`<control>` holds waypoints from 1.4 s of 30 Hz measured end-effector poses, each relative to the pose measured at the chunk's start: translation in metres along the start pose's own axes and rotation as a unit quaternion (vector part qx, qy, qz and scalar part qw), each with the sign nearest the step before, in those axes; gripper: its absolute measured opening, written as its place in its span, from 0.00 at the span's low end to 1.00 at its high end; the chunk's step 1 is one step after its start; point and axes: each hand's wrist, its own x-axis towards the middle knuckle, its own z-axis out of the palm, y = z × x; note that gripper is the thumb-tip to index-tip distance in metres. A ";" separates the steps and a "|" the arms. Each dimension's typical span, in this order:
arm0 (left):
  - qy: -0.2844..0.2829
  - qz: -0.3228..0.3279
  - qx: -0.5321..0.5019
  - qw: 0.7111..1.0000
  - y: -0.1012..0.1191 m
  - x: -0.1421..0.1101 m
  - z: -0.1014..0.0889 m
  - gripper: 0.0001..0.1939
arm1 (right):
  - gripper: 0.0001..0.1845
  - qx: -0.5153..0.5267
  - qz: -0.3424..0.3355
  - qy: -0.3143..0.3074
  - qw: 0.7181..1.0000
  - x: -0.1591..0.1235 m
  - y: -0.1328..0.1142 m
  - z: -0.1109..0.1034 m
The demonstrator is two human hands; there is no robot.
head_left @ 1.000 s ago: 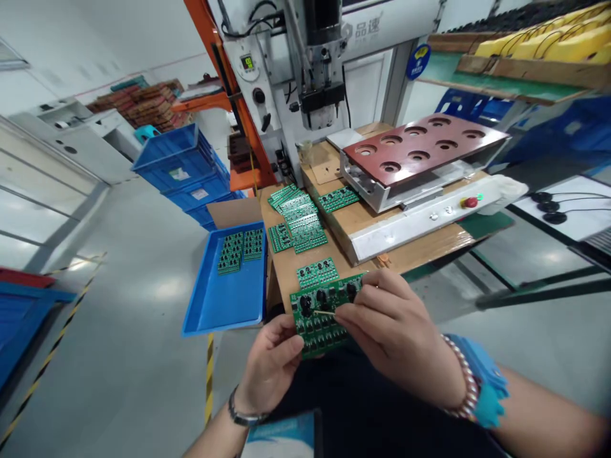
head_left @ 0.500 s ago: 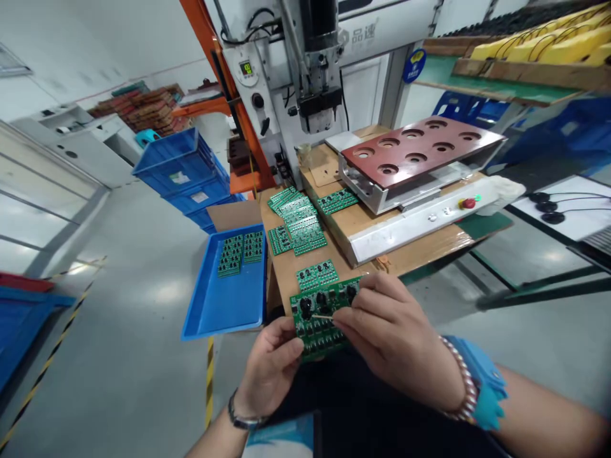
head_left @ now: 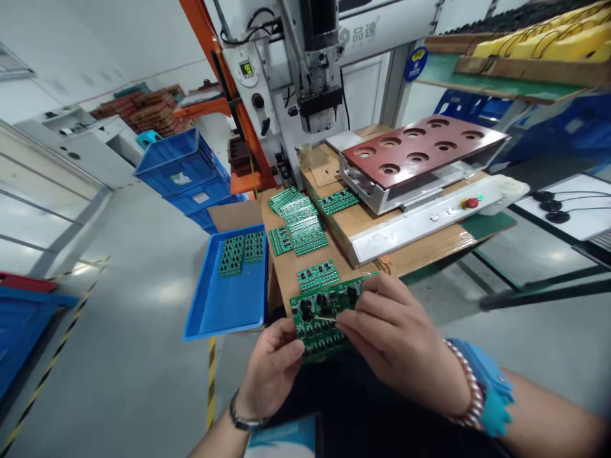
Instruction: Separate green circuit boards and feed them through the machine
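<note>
You hold a green circuit board (head_left: 317,334) up in front of you and bring a thin stick (head_left: 325,319) to its face.

Your left hand (head_left: 274,362) grips the board's left edge, thumb on the near face; your right hand (head_left: 391,331) pinches the stick between thumb and fingers, its tip close to a round black component (head_left: 306,308) near the board's upper left corner, though you cannot tell whether it touches. The board is tilted toward you above your lap, just this side of the wooden worktable (head_left: 281,270), where a small board (head_left: 318,275) lies near its edge and a spread of overlapping boards (head_left: 303,222) lies farther back. To the left, a blue tray (head_left: 229,312) holds stacked boards (head_left: 231,256) at its far end.
</note>
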 end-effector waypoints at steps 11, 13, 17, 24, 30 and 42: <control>-0.004 0.006 0.011 1.000 -0.002 0.001 -0.002 0.12 | 0.06 0.007 0.008 0.027 1.000 0.003 0.000 0.001; 0.000 0.004 0.016 1.000 -0.002 0.001 -0.001 0.12 | 0.06 0.006 0.008 0.027 1.000 0.004 0.000 0.001; -0.003 0.006 0.017 1.000 -0.003 0.001 -0.001 0.12 | 0.06 0.001 0.008 0.033 0.999 0.005 0.001 0.000; -0.009 0.007 0.027 1.000 -0.003 0.001 0.000 0.12 | 0.06 -0.002 0.010 0.044 0.999 0.008 0.000 0.001; 0.003 -0.004 0.017 1.000 -0.004 0.000 -0.001 0.13 | 0.06 0.004 0.008 0.033 0.999 0.009 -0.001 0.002; 0.017 -0.003 0.013 1.000 -0.004 0.000 -0.004 0.12 | 0.06 0.007 -0.006 0.014 1.000 0.008 -0.003 0.002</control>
